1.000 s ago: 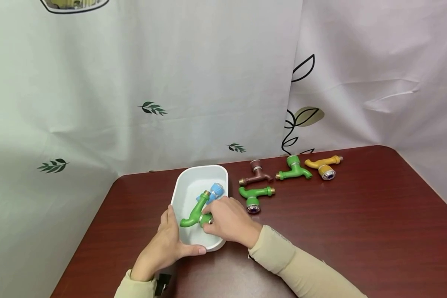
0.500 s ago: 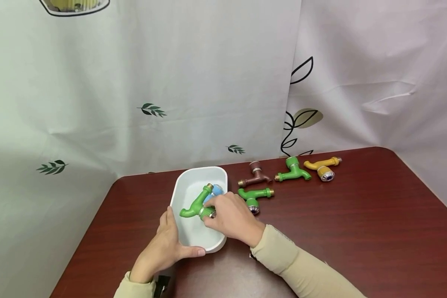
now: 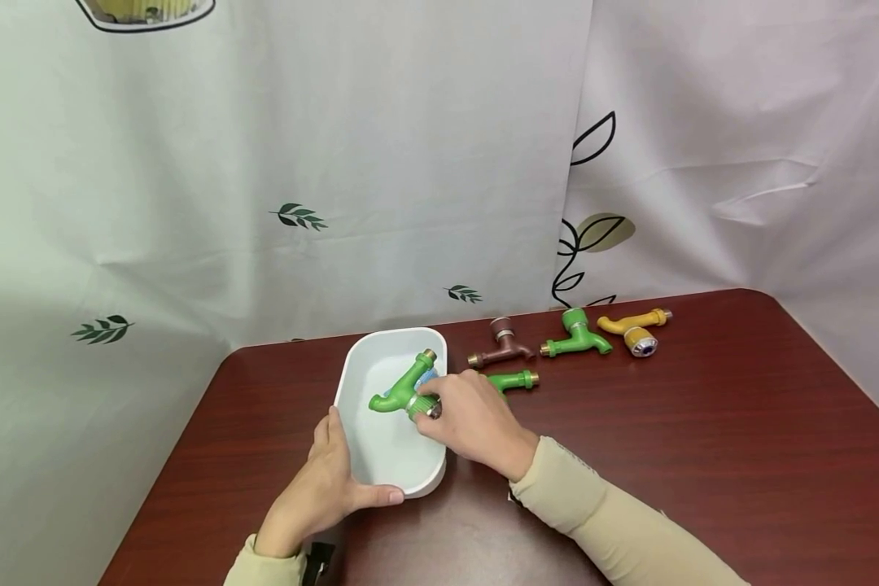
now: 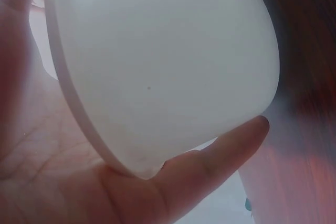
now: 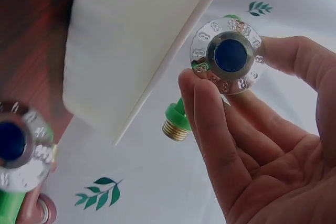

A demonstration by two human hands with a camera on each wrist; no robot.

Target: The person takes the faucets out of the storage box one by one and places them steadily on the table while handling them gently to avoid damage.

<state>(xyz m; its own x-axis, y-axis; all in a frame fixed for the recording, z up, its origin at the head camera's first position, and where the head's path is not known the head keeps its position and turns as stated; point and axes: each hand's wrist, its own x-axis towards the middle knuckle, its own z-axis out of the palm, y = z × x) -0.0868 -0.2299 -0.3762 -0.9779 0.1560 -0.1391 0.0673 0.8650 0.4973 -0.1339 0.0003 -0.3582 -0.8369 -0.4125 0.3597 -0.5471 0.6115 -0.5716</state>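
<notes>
My right hand [image 3: 476, 415] pinches a green tap [image 3: 403, 387] by its ribbed knob, above the white plastic tub [image 3: 388, 460]. The tap's spout points left and its brass thread points away. In the right wrist view, the knob's clear cap with a dark blue centre [image 5: 231, 55] faces the camera between thumb and fingers. A blue tap [image 3: 426, 378] lies in the tub, mostly hidden behind the green tap and right hand. My left hand [image 3: 322, 476] holds the tub's near left corner, fingers along the side and thumb [image 4: 231, 150] across the near end.
Right of the tub on the dark red table [image 3: 703, 456] lie a brown tap [image 3: 505, 348], a green tap [image 3: 577, 335] and a yellow tap [image 3: 636, 325]. Another green tap [image 3: 513, 380] is partly covered by the right hand. A white patterned curtain [image 3: 410, 203] hangs behind.
My right hand has raised the green tap and drawn it rightward, covering more of the blue tap and the nearest green tap on the table. The left hand has stayed on the tub.
</notes>
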